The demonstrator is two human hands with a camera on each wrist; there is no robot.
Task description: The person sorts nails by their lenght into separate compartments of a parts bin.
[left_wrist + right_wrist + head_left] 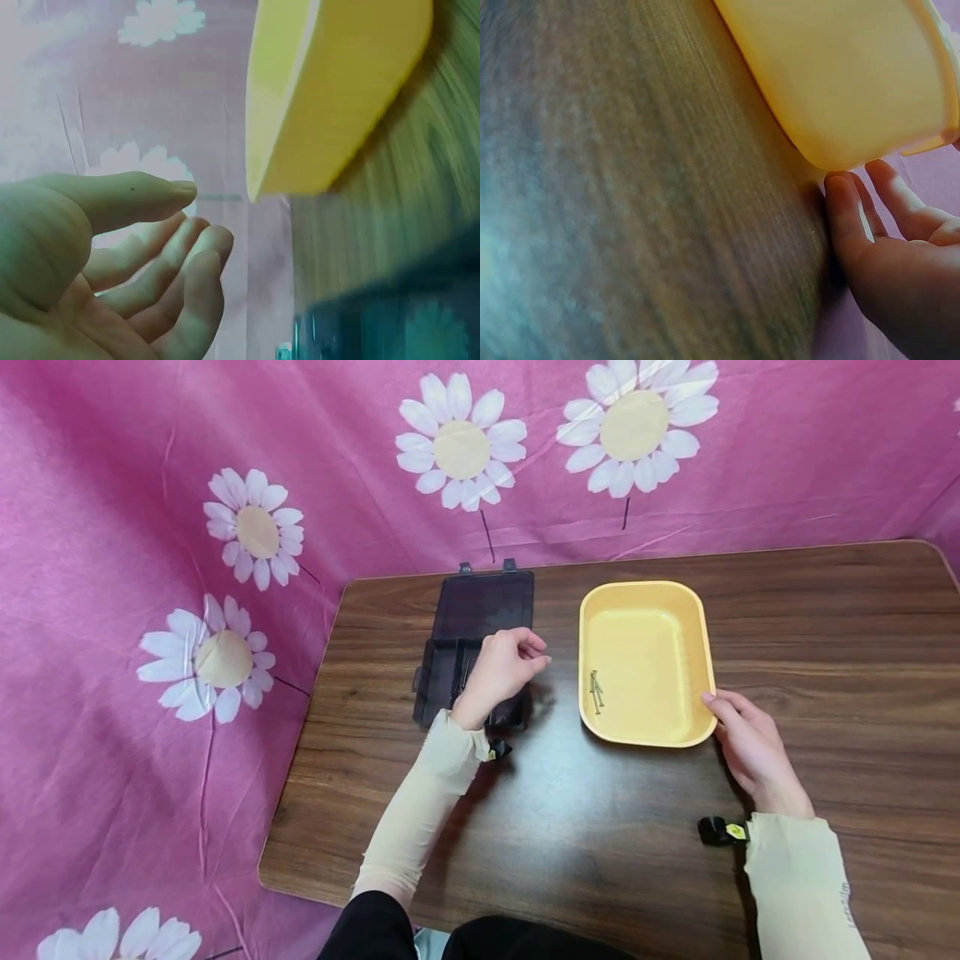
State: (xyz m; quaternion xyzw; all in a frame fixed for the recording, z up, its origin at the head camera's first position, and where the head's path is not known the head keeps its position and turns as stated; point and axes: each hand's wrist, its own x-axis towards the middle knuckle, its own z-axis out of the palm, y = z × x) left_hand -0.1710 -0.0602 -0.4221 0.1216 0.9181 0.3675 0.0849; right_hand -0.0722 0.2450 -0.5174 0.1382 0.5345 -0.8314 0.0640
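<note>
My left hand [504, 667] hovers over the right side of a dark plastic compartment box [437, 681] with its lid lifted back. Its fingers [202, 289] are loosely bent and apart from the thumb, with nothing between them in the left wrist view. To the right stands a yellow plastic tray [652, 668]; several screws [596, 692] lie inside by its left wall. My right hand [757, 747] holds the tray at its lower right side, thumb on the rim and fingers [845, 206] against the outer wall. The hand partly hides the box's compartments.
Both objects stand on a brown wood-grain table [600, 827], the box near its left end. Behind and to the left hangs a pink cloth [330, 460] with white flowers. A small black strap piece [722, 831] juts from the right wrist.
</note>
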